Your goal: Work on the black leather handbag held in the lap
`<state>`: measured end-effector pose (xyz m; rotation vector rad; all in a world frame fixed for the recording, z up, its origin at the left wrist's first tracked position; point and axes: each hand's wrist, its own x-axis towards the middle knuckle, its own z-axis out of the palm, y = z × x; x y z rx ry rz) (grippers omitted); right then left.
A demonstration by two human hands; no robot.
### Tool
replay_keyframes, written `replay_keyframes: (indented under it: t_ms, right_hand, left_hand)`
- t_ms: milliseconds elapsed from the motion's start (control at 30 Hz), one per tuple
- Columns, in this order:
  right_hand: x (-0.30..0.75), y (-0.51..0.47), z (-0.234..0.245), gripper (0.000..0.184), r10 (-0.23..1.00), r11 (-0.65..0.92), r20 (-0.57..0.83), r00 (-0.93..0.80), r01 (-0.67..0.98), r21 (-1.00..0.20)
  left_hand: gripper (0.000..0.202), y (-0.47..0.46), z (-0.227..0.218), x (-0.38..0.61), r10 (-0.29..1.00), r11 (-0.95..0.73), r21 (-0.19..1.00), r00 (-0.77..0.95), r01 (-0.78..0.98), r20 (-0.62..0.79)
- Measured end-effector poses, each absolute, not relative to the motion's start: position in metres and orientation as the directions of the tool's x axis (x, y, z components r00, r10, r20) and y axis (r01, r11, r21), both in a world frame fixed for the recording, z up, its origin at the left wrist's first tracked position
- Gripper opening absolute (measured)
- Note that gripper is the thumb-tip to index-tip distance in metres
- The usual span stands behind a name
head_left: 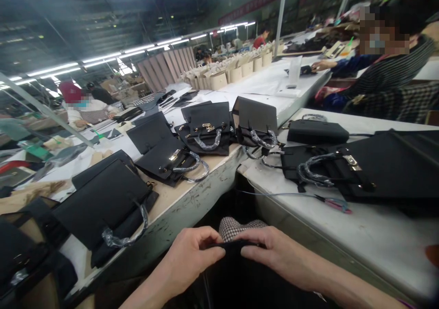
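Observation:
My left hand (192,254) and my right hand (270,249) meet low in the middle, below the table edges. Both pinch the top edge of a black piece of material (235,245) that lies in my lap, fingers closed on it. A checked cloth (236,226) shows just behind it. Several black handbags with plastic-wrapped handles lie on the tables around: one at the left (109,204), one ahead (206,128), one at the right (370,167).
Two worn white tables meet in a corner ahead, the left table edge (192,194) and the right table (343,236). A thin tool with a pink end (334,204) lies on the right table. A person sits at the far right (387,71), another at the far left (85,110). Beige bags (236,71) stand in a row behind.

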<state>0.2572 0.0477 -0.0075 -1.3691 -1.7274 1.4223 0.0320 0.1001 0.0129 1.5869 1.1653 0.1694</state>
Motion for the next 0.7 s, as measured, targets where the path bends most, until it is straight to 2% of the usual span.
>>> replay_keyframes:
  t_ms: [300,467,533,600,700]
  right_hand:
    - [0.242,0.058,-0.011,0.023,0.939,0.002,-0.166,-0.301,0.488,-0.873]
    - [0.231,0.059,-0.012,0.015,0.963,0.000,-0.146,-0.226,0.542,-0.841]
    - [0.230,0.061,-0.015,0.015,0.964,-0.007,-0.147,-0.224,0.527,-0.850]
    - [0.232,0.063,-0.018,0.016,0.956,-0.029,-0.163,-0.243,0.474,-0.880]
    - [0.245,0.062,-0.020,0.021,0.907,-0.145,-0.250,-0.339,0.305,-0.941]
  left_hand:
    - [0.018,0.098,0.012,0.034,0.782,-0.026,0.757,0.484,0.653,-0.392]
    - [0.014,0.098,0.017,0.042,0.800,-0.245,0.698,0.547,0.673,-0.247]
    - [0.016,0.099,0.017,0.043,0.792,-0.278,0.684,0.564,0.674,-0.233]
    - [0.017,0.101,0.015,0.043,0.787,-0.238,0.710,0.560,0.663,-0.259]
    - [0.020,0.105,0.007,0.041,0.744,-0.053,0.774,0.542,0.631,-0.391]
